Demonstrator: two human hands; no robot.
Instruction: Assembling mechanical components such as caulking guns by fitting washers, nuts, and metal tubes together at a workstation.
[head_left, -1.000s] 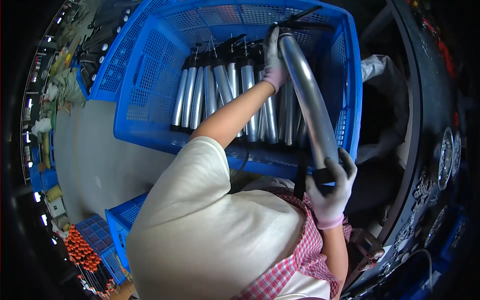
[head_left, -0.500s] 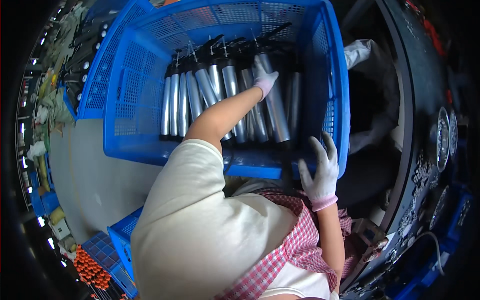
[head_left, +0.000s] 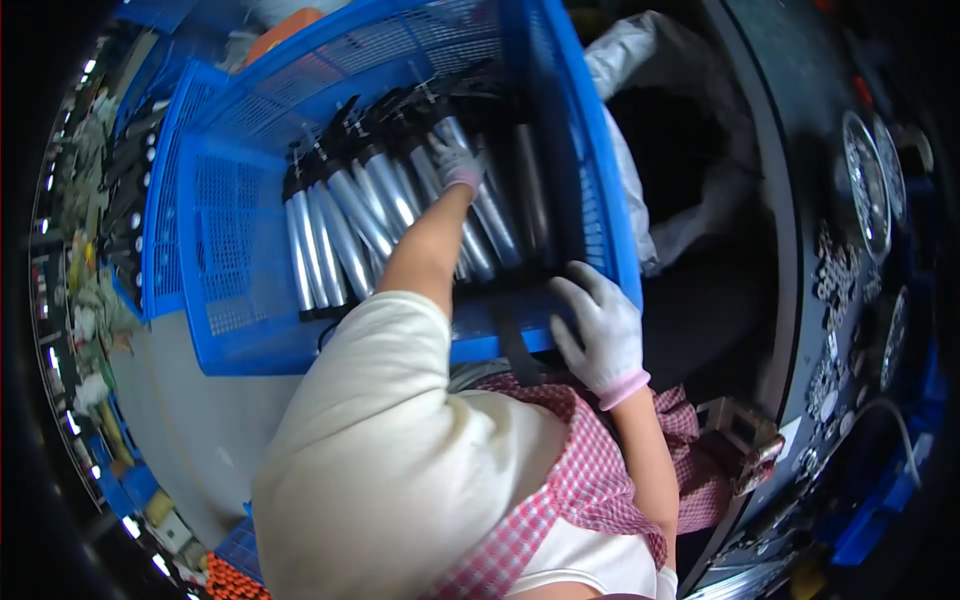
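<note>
A blue plastic crate (head_left: pixel 245 355) holds a row of several silver metal tubes with black end caps and thin rods at their far ends. My left hand (head_left: pixel 457 165), in a white glove with a pink cuff, reaches into the crate. Its fingers are closed round the upper part of one silver tube (head_left: pixel 492 222), which leans beside the others; the palm side is hidden. At the crate's near right corner is my right hand (head_left: pixel 605 335), gloved alike. Its fingers are spread and curved over the rim, with nothing held.
A second blue crate (head_left: pixel 165 215) with dark tubes adjoins on the left. To the right stands a white sack (head_left: pixel 640 70) with a dark inside, then a dark worktable (head_left: pixel 775 200) bearing metal rings and small parts. Orange-tipped parts (head_left: pixel 235 580) lie at lower left.
The view has turned, so the crate appears further left. My left hand and its tube have come down closer to the row. My right hand stays spread by the near right corner.
</note>
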